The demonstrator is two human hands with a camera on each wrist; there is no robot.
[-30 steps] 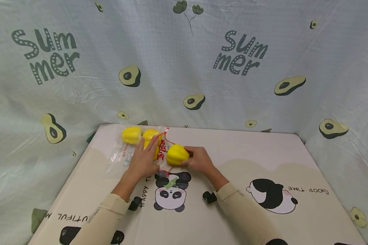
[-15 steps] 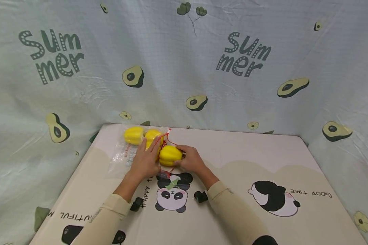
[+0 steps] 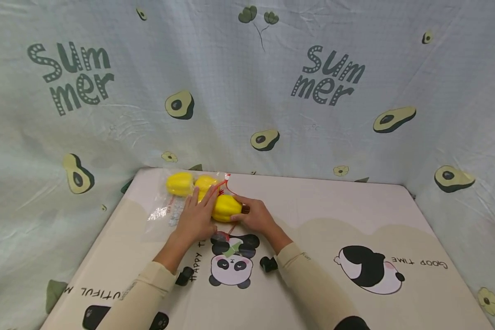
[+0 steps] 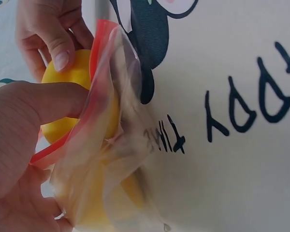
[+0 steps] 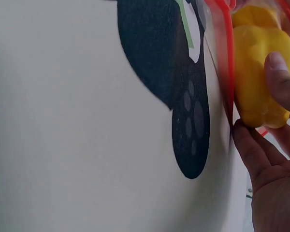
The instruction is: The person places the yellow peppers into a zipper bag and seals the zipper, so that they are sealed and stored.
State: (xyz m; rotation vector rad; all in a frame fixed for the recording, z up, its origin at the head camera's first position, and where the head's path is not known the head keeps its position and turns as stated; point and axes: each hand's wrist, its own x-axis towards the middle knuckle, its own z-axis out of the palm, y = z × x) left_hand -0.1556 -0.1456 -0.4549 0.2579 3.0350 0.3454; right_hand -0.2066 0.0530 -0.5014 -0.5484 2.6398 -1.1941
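Observation:
My right hand (image 3: pixel 258 217) grips a yellow bell pepper (image 3: pixel 225 208) by its dark-stemmed end, thumb on the near side. The pepper's other end is inside the red-edged mouth of a clear plastic zip bag (image 3: pixel 154 224). Spread over the bag is my left hand (image 3: pixel 194 221), its fingers straight. In the left wrist view its thumb (image 4: pixel 53 102) reaches in behind the red zip edge (image 4: pixel 104 31) and lies across the pepper. Further yellow peppers (image 3: pixel 179 184) lie inside the bag, one partly hidden under the left fingers. The right wrist view shows the held pepper (image 5: pixel 256 63) against the red edge.
The bag lies near the back left of a pale table (image 3: pixel 313 197) printed with pandas and lettering. A printed curtain (image 3: pixel 214 68) hangs behind the table. Small black devices (image 3: pixel 268 264) sit at both wrists.
My right hand has moved left, bringing the pepper from beside the bag into its mouth. The left hand has stayed on the bag with little movement.

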